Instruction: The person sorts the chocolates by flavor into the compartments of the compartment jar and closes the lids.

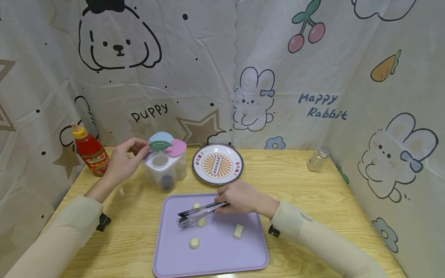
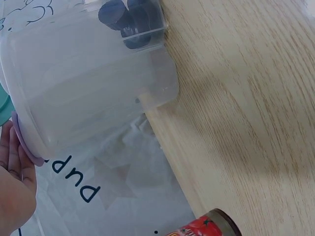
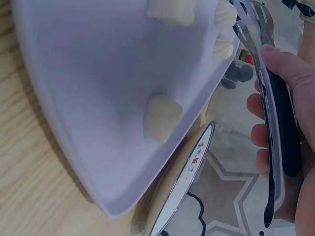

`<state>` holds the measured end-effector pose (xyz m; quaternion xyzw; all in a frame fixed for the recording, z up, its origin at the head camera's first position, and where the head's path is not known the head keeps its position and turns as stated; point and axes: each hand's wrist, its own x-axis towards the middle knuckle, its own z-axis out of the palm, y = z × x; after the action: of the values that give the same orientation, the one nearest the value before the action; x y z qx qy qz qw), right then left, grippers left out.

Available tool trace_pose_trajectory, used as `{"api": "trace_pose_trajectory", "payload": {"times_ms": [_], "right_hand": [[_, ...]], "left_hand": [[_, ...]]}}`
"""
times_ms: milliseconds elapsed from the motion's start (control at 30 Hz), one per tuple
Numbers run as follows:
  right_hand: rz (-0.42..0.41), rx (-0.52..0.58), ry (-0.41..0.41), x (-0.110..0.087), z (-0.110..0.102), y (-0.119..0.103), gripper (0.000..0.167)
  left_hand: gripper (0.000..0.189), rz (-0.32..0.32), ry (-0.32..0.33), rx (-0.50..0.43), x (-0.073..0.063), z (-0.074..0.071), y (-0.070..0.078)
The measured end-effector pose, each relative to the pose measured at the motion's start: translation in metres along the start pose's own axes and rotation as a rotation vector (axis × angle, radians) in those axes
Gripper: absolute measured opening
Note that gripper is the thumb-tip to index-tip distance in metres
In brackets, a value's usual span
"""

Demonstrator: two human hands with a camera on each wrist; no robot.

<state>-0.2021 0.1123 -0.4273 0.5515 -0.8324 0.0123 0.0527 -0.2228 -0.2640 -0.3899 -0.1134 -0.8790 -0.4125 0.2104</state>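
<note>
left grip (image 2: pixel 16 189) touching green lid (image 2: pixel 4 108) | clear container (image 2: pixel 83 81), dark pieces (image 2: pixel 113 15) inside | red bottle (image 2: pixel 201 228)

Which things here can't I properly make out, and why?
Red bottle, left wrist view: mostly cut off by the bottom edge.
Small jar, head view: too small to identify its contents.
Pale piece beneath the tongs, head view: partly hidden by them.
Plate, right wrist view: partly cut off by bottom edge.
</note>
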Motion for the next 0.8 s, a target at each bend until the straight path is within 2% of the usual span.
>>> {"api": "trace_pose_trajectory", "payload": {"times_ms": [200,433,600,800], "right_hand": [[0.023,0.014,0.061,-0.001,-0.007,0.007,0.023],[0.019,-0.028,0.214,0.003,-0.026,0.020,0.021],[0.041,-0.048,0.299,0.010,-0.043,0.030,0.020],[0.060,-0.020,0.364,0.025,-0.058,0.041,0.017]], "left_hand": [[0.019,0.008,0.005,-0.001,0.000,0.001,-0.001],[0.019,0.010,0.005,-0.001,0.000,0.001,-0.001],[0.019,0.007,0.002,0.001,0.000,0.000,0.000],[0.019,0.007,0.001,-0.002,0.000,0.000,0.000]]}}
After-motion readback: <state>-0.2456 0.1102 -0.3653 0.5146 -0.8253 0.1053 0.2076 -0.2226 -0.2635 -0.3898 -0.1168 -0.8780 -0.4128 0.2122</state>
